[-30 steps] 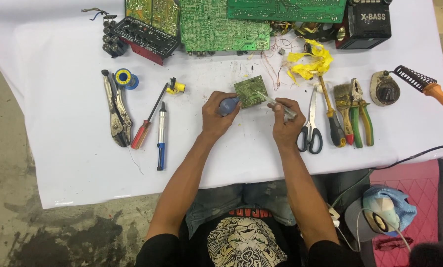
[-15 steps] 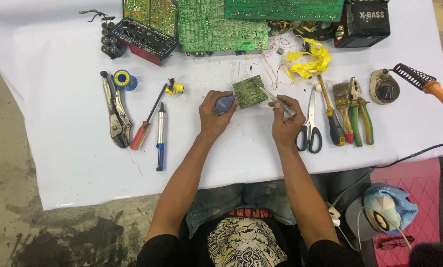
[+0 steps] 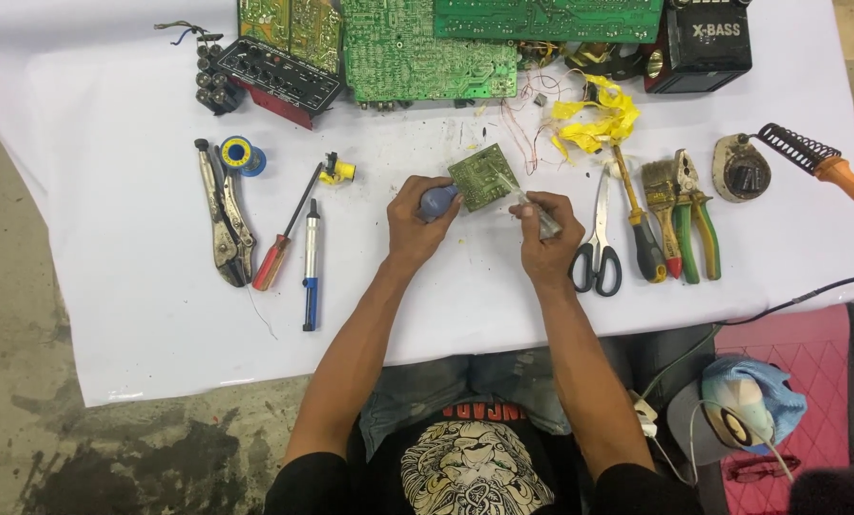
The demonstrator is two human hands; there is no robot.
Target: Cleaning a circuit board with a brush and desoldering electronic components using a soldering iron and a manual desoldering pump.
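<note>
The left hand (image 3: 417, 221) is curled tight around a small blue bulb (image 3: 438, 200), fingers (image 3: 425, 186) wrapped over its round body, and the bulb's tip points right, straight at the small green board (image 3: 484, 176). That board sits tilted between the two hands, just past the left fingertips and up-left of the right ones, its near edge touching or all but touching the bulb. The right hand (image 3: 545, 234) is clenched on a thin clear-handled tool (image 3: 534, 210), whose long axis runs from the fingers up and left toward the board's lower right corner; whether the tip meets the board cannot be told. Both hands sit close, the left one a shade nearer to the board. Beyond the right fingers lie scissors (image 3: 595, 246), a brush (image 3: 658, 186) and green-handled pliers (image 3: 696, 219). Out past the left fingers rest a red-handled screwdriver (image 3: 284, 238), a blue pump tool (image 3: 310, 277) and locking pliers (image 3: 225, 219). All of it lies on the white-covered table (image 3: 141, 324)
</note>
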